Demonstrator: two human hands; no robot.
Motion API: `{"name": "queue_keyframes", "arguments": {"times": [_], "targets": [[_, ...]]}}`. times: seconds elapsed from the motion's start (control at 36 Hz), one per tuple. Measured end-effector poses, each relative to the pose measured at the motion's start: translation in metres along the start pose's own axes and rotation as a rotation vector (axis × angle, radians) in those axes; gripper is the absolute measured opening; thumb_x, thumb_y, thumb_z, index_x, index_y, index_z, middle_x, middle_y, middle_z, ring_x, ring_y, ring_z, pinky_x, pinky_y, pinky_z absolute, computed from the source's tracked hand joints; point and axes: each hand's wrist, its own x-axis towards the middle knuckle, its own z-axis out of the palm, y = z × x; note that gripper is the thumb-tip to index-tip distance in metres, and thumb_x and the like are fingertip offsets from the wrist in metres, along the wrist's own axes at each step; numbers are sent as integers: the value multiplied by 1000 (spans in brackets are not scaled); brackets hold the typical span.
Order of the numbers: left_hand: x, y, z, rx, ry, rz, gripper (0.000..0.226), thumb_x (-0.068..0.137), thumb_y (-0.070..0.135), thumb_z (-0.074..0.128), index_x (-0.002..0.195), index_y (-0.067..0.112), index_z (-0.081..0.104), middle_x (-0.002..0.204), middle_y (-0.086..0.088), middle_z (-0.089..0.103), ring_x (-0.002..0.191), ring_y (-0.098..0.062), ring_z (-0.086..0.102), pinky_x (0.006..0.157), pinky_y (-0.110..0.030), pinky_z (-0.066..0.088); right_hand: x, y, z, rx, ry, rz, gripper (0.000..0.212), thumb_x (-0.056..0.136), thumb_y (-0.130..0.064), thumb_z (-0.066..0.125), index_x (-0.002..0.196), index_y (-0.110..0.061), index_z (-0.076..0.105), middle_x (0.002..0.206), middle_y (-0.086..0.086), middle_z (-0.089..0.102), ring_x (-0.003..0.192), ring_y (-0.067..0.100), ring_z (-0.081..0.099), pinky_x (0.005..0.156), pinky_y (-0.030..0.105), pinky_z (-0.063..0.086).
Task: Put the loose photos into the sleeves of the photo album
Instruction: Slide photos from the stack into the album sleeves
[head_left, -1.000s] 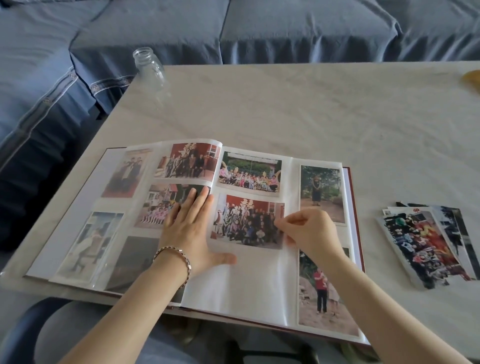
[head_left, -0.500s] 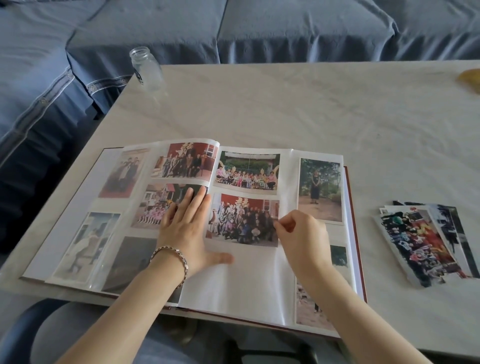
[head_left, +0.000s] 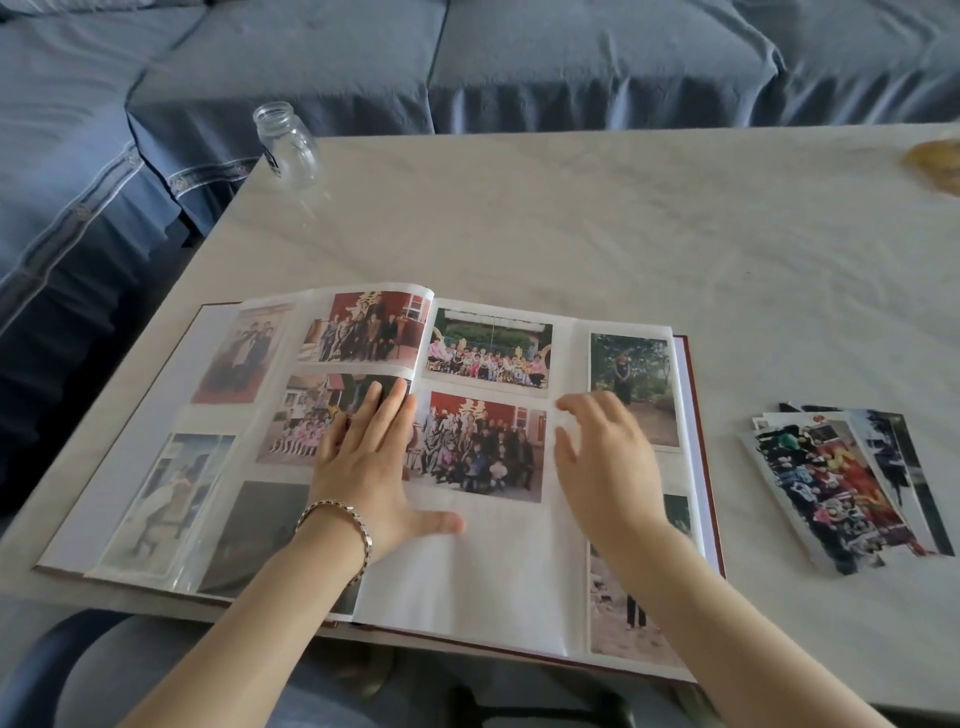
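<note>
Pale table (head_left: 571, 234) bears album (head_left: 467, 571); left hand (head_left: 366, 467) presses it, right hand (head_left: 605, 467) hovers, grip released.

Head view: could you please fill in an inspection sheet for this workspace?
Surface: pale table, with the album lying open at its near edge.
Job's things: album, most sleeves filled, the one below the group photo on the right page empty; a stack of loose photos on the table to its right.
Clutter: clear glass jar at the far left corner; yellowish thing at the right edge, too cut off to identify.
Hands: left hand flat on the album near the fold, bracelet on its wrist; right hand open over the right page, holding nothing.
Cables: nothing seen.
Surroundings: blue sofa behind the table.
</note>
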Motion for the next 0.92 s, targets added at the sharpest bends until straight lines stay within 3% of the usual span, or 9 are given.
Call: {"name": "queue_keyframes", "arguments": {"times": [0.11,0.19,0.25,0.33,0.42,0.53,0.61,0.75,0.92], "targets": [[0,1,0,-12,11,-4,132,54,91,42,142,22,-28,139,13,-41,138,-11,-29,113,-38,-13,-3,-8,17,-101,-305,-339,42,101,-26,36,142,-19,37,152,-3,26,142,15,19,112,23,1],[-1,0,0,-37,18,-5,135,52,91,46,144,23,-25,138,17,-39,138,-10,-28,115,-37,-12,-5,3,28,-276,-427,-400,54,98,-43,11,148,-25,18,156,-7,5,142,9,-9,110,26,-15],[-1,-1,0,-30,12,5,133,51,93,45,144,27,-24,137,17,-39,138,-11,-28,114,-38,-12,-3,13,24,-324,-415,-319,53,100,-44,10,149,-25,9,154,-12,-5,135,2,-17,111,26,-15],[-1,-3,-3,0,-26,27,115,54,92,41,133,44,-28,134,11,-42,137,-15,-31,112,-40,-13,-2,29,6,-306,-363,-233,51,101,-38,24,149,-24,10,154,-11,0,137,2,-12,112,26,-14],[-2,-3,-6,77,-78,47,104,45,100,13,126,49,-29,131,4,-49,126,-15,-39,107,-40,-18,-4,48,-13,-208,-283,-217,46,98,-34,41,142,-21,36,152,-8,24,137,-1,2,113,23,-7],[-4,13,-6,77,-8,32,86,77,81,23,147,38,-1,148,-2,-33,132,-16,-34,107,-42,-24,-15,82,-43,-183,-101,-117,39,91,-24,57,129,-15,55,145,1,40,138,12,24,113,27,10],[-6,41,-6,72,24,83,72,91,63,24,149,24,10,155,-1,-19,141,-17,-22,107,-37,-20,-22,104,-68,-231,-53,84,44,91,-28,54,133,-14,49,151,4,30,140,21,24,116,36,15],[-5,75,-1,-42,-46,138,61,97,52,26,149,27,7,156,7,-13,143,-15,-15,109,-30,-12,-32,137,-93,-429,-155,365,77,89,-55,47,148,-16,17,157,7,9,144,23,7,116,36,6],[-3,87,-2,-37,-56,107,57,97,50,25,148,29,13,157,8,-6,144,-14,-8,116,-34,-1,-41,148,-101,-601,-228,296,66,90,-59,38,138,-14,40,147,6,37,137,20,31,114,32,19]]}}
